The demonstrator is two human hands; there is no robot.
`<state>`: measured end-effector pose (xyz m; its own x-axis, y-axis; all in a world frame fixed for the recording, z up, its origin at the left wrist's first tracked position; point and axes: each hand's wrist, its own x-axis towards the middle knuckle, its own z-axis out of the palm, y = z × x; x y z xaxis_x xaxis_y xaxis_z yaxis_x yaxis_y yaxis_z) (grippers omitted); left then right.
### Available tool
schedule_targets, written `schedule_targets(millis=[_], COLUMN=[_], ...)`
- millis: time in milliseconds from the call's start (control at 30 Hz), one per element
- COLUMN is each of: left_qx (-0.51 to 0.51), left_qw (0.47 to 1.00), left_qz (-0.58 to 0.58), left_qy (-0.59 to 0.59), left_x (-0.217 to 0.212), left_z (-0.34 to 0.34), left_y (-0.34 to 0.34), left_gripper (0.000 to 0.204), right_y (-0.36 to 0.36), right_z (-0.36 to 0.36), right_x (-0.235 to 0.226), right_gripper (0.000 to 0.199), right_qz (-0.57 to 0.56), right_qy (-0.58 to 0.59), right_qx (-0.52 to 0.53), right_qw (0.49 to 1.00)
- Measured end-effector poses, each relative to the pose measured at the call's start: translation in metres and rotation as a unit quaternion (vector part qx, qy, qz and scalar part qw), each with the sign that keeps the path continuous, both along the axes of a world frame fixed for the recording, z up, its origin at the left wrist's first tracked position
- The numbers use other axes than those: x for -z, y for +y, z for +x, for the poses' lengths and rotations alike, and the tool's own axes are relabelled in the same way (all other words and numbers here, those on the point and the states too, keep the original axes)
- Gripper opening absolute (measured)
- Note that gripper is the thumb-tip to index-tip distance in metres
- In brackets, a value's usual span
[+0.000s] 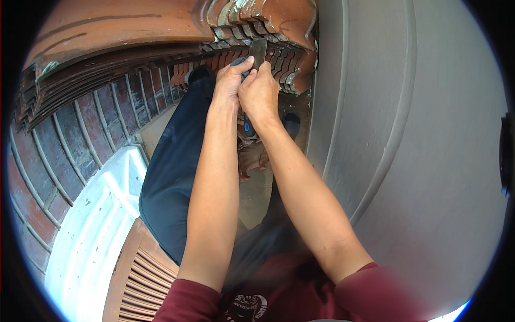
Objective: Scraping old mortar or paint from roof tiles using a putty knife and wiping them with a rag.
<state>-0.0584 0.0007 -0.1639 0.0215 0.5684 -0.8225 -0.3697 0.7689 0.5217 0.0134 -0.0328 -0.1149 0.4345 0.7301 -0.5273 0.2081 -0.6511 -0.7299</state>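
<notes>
Both of my hands are together at the upper middle, closed around a scraper (258,52) with a flat, dull metal blade pointing up and away. My left hand (229,83) lies on the left side with its thumb up along the tool. Pressed against it, my right hand (259,94) wraps the other side. The grip is mostly hidden by the fingers; a dark handle end with a blue spot (247,127) shows below them. Just beyond the blade is a stack of curved orange roof tiles (292,70), with pale crusts along their edges.
More long orange tiles (123,27) are stacked at upper left, over a brick wall (75,134). A white base (88,225) and slatted brown wooden piece (142,279) stand at lower left. A large grey panel (370,107) closes the right side. Broken tile pieces (252,160) lie below.
</notes>
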Motion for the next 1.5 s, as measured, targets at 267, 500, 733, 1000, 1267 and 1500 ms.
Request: schedule_targets(millis=[267,500,733,1000,1267,1500], left_qx=[-0.025,-0.142,0.048,0.232,0.263,0.18], left_qw=[0.999,0.961,0.843,0.748,0.712,0.768], left_qz=[0.045,0.187,0.363,0.293,0.321,0.334], left_qy=[-0.008,0.144,0.394,0.548,0.567,0.515], left_x=[0.003,0.006,-0.006,-0.035,-0.033,-0.026], left_z=[-0.002,0.009,0.051,0.086,0.086,0.075], left_y=[-0.006,-0.031,-0.031,-0.019,-0.022,-0.015], left_gripper=[0.016,0.023,0.029,0.036,0.036,0.028], right_y=[0.002,-0.005,-0.06,-0.11,-0.135,-0.131], right_z=[0.004,0.012,0.067,0.101,0.117,0.131], right_x=[0.006,0.016,-0.009,-0.004,0.0,0.0], right_gripper=[0.018,0.015,0.015,0.017,0.017,0.017], right_qz=[-0.027,-0.006,0.021,-0.042,-0.094,-0.114], right_qy=[0.023,0.062,0.188,0.164,0.194,0.196], right_qx=[-0.043,-0.01,0.09,0.089,0.104,0.098], right_qw=[0.998,0.998,0.978,0.981,0.971,0.969])
